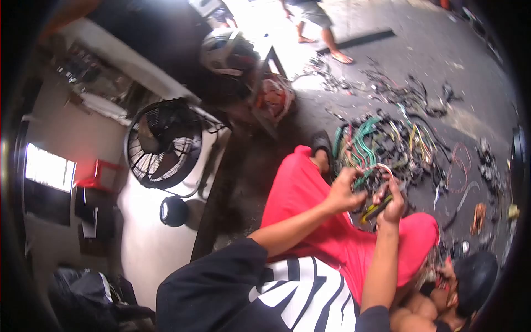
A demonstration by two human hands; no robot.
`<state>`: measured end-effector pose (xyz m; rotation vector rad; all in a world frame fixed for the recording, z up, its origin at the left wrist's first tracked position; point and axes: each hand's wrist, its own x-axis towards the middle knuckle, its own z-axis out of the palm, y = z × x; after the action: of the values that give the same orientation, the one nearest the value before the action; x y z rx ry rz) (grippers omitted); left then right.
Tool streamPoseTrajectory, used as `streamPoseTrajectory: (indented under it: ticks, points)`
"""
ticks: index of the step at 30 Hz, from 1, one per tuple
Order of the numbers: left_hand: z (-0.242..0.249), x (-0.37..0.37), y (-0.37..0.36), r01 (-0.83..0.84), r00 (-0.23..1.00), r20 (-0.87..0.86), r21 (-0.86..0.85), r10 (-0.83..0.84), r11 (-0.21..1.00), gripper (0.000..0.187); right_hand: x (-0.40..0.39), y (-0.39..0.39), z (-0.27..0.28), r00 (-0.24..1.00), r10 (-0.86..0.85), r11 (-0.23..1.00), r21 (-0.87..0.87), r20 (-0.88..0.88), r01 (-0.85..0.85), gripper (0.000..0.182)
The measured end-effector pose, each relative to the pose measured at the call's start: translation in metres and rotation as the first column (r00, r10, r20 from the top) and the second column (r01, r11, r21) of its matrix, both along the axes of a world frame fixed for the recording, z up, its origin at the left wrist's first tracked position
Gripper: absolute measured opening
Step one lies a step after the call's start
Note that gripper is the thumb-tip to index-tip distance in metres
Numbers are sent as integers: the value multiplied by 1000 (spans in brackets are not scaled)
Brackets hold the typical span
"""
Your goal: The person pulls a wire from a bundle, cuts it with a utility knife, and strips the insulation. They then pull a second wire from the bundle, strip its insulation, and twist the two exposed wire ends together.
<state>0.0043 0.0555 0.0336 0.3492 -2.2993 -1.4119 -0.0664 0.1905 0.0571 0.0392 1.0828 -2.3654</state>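
Above my lap, my left hand (347, 191) is held over the near edge of a large tangled pile of wires (381, 144), its fingers curled. What its fingertips hold is too small to make out. My right hand (391, 206) is closed around a yellow and black tool (376, 210), whose yellow end points down to the left. A pale, reddish wire (384, 167) arches from the pile to the fingertips of my right hand. Green cables (362, 138) lie in the pile just beyond my hands.
A co-worker (475, 282) sits low at the right. Another person's bare legs (329, 39) stand at the top. More wires (387, 86) lie on the floor beyond the pile. A black fan (165, 143) and a helmet (227, 52) are on the left.
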Motion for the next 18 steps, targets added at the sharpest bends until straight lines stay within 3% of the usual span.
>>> streamPoseTrajectory:
  ticks: [1, 2, 4, 5, 7, 9, 13, 14, 15, 16, 18]
  points:
    - [-15, -1, -1, 35, 996, -77, -27, -37, 999, 39, 1, -4, -4, 1000, 16, 999, 28, 2, -16, 24]
    - [-12, 0, 0, 142, 990, -24, 27, -142, 989, 32, 3, -7, -7, 1000, 30, 999, 28, -8, -30, 27]
    - [-11, 3, 3, 250, 968, -43, 27, -249, 968, 33, 6, -11, -10, 998, 59, 997, 49, -20, -58, 33]
    - [-11, 5, 5, 273, 958, 71, 82, -279, 958, 34, 7, -11, -11, 997, 73, 995, 71, -21, -72, 36]
    - [-21, 3, 3, 356, 891, 295, 18, -345, 934, 38, 3, -10, -20, 997, 70, 993, 97, 8, -71, 39]
    - [-29, 3, 4, 321, 870, 376, 61, -319, 945, 41, -6, -8, -28, 995, 91, 981, 176, -28, -85, 38]
    - [-35, -7, 1, 303, 799, 479, 201, -363, 932, 39, -17, -4, -23, 992, -44, 981, 185, -122, 66, 36]
    - [-32, -7, 0, 319, 750, 534, 225, -391, 920, 38, -20, -5, -19, 993, -70, 969, 231, -99, 91, 36]
    - [-57, -7, 4, 317, 814, 462, 153, -352, 936, 36, -20, -1, -18, 993, -103, 952, 283, -65, 118, 37]
    - [-45, -6, 3, 305, 756, 532, 228, -381, 925, 36, -23, 1, -26, 992, -111, 945, 303, -65, 126, 37]
    - [-39, -5, 5, 266, 795, 505, 207, -335, 942, 34, -28, 1, -41, 998, -66, 953, 296, -15, 67, 33]
